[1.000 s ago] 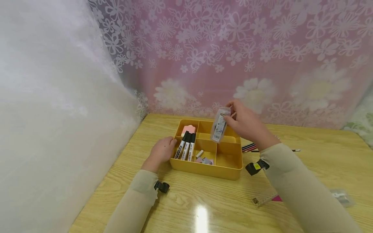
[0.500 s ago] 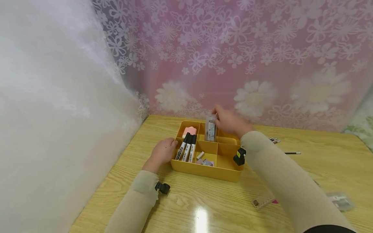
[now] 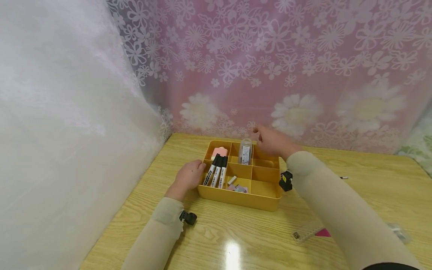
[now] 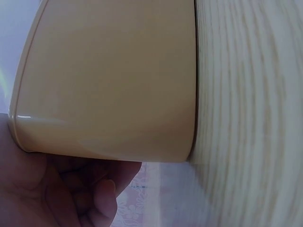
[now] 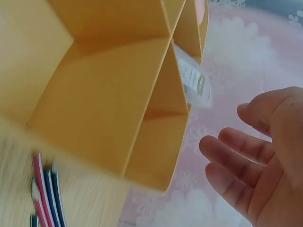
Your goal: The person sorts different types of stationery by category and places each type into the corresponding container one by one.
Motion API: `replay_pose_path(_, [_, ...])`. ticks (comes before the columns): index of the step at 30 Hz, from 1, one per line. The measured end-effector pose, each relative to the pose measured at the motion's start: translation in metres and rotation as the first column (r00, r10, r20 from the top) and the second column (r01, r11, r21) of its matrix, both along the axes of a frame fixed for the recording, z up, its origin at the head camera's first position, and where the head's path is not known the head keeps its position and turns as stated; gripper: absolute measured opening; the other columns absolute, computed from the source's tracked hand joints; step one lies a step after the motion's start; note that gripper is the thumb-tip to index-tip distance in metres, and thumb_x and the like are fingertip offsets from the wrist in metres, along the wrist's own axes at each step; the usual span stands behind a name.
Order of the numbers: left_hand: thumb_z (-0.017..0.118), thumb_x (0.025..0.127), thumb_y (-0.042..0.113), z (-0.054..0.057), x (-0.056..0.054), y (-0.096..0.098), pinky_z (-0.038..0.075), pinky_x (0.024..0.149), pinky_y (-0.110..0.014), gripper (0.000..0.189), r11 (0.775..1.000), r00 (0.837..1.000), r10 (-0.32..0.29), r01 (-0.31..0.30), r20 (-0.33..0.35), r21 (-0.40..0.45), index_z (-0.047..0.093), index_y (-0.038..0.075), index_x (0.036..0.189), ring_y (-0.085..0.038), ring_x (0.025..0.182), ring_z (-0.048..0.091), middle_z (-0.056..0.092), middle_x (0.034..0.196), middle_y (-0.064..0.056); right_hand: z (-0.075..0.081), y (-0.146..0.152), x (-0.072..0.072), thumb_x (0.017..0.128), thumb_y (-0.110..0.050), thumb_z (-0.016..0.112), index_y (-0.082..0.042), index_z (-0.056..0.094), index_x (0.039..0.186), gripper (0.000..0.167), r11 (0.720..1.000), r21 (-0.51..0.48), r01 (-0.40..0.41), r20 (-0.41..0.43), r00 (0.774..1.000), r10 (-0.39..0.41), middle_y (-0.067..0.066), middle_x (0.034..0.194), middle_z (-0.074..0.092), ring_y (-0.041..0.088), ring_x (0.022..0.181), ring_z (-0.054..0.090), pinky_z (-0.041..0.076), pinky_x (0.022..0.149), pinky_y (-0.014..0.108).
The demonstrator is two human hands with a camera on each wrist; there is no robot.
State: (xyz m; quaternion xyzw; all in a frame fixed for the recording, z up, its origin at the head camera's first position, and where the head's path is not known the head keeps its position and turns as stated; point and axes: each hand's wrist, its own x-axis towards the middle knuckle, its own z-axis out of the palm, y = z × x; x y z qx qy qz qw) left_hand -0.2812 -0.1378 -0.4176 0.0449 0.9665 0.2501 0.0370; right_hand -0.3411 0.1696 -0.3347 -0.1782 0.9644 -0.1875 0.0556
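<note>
A yellow divided organizer box (image 3: 241, 198) stands on the table. My left hand (image 3: 189, 174) holds its left wall; in the left wrist view the fingers (image 4: 105, 202) curl beside the box's side. My right hand (image 3: 273, 141) is over the back right compartment, holding nothing, its fingers (image 5: 232, 153) loosely bent and apart from the box. A clear plastic case with a label (image 3: 245, 153) leans upright in the back middle compartment, its top above the rim. Black-capped markers (image 3: 216, 172) lie in the front left compartment, with a pink-and-white object (image 3: 219, 152) behind them.
Small erasers (image 3: 237, 188) lie in the front middle compartment. Pencils (image 5: 47, 194) lie on the table right of the box. Farther front are a clear ruler (image 3: 305, 233), a pink item (image 3: 323, 233) and a clear packet (image 3: 399, 232). A floral curtain (image 3: 236, 67) hangs behind.
My right hand lowered the clear case into the back middle compartment, let it go and moved off to the right. The left hand stayed on the box.
</note>
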Motion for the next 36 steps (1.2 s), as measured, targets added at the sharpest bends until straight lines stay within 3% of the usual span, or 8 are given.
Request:
replay_pose_path(11, [0.036,0.111,0.035,-0.008,0.003,-0.011,0.045,0.104,-0.051,0.044,1.000,1.000,0.014,-0.014,0.009,0.009,0.064,0.005,0.127,-0.032,0.118,0.061,0.066,0.125,-0.013,-0.001,0.033,0.030,0.101,-0.017,0.055,-0.005,0.049,0.142,0.043,0.997,0.074,-0.031,-0.069,0.997,0.036,0.012,0.110,0.065,0.023,0.086,0.063,0.054,0.077,0.047])
replay_pose_path(17, [0.036,0.111,0.034,-0.007,0.007,-0.017,0.046,0.103,-0.052,0.043,1.000,1.000,0.011,-0.011,-0.004,0.021,0.064,0.005,0.125,-0.033,0.117,0.061,0.067,0.124,-0.013,0.003,0.058,0.053,0.102,-0.018,0.057,-0.004,0.047,0.142,0.044,0.998,0.045,-0.035,-0.077,0.996,0.038,0.015,0.113,0.065,0.025,0.087,0.065,0.055,0.078,0.049])
replay_pose_path(25, [0.037,0.111,0.034,-0.004,0.007,-0.016,0.046,0.102,-0.052,0.043,0.999,1.000,0.010,-0.009,-0.011,0.035,0.064,0.004,0.126,-0.033,0.116,0.061,0.067,0.124,-0.014,0.010,0.104,0.090,0.102,-0.024,0.059,-0.005,0.046,0.143,0.047,0.999,0.032,0.017,-0.067,0.998,-0.015,0.015,0.113,0.065,0.023,0.087,0.065,0.056,0.074,0.048])
replay_pose_path(31, [0.037,0.111,0.034,-0.005,0.007,-0.014,0.044,0.104,-0.053,0.045,0.999,1.000,0.001,-0.001,-0.007,0.036,0.062,0.003,0.130,-0.035,0.120,0.059,0.065,0.128,-0.015,-0.005,0.145,0.122,0.101,-0.027,0.064,-0.001,0.050,0.139,0.049,0.997,0.063,0.051,-0.066,0.997,-0.047,0.013,0.109,0.066,0.020,0.084,0.066,0.056,0.071,0.048])
replay_pose_path(36, [0.036,0.111,0.036,-0.007,0.007,-0.014,0.041,0.108,-0.054,0.048,0.999,1.000,0.010,-0.010,0.016,0.039,0.058,0.002,0.137,-0.036,0.126,0.056,0.061,0.135,-0.016,-0.020,0.176,0.146,0.099,-0.027,0.067,0.001,0.056,0.131,0.044,0.993,0.086,0.078,-0.011,0.997,-0.077,0.010,0.105,0.067,0.019,0.082,0.066,0.056,0.069,0.048])
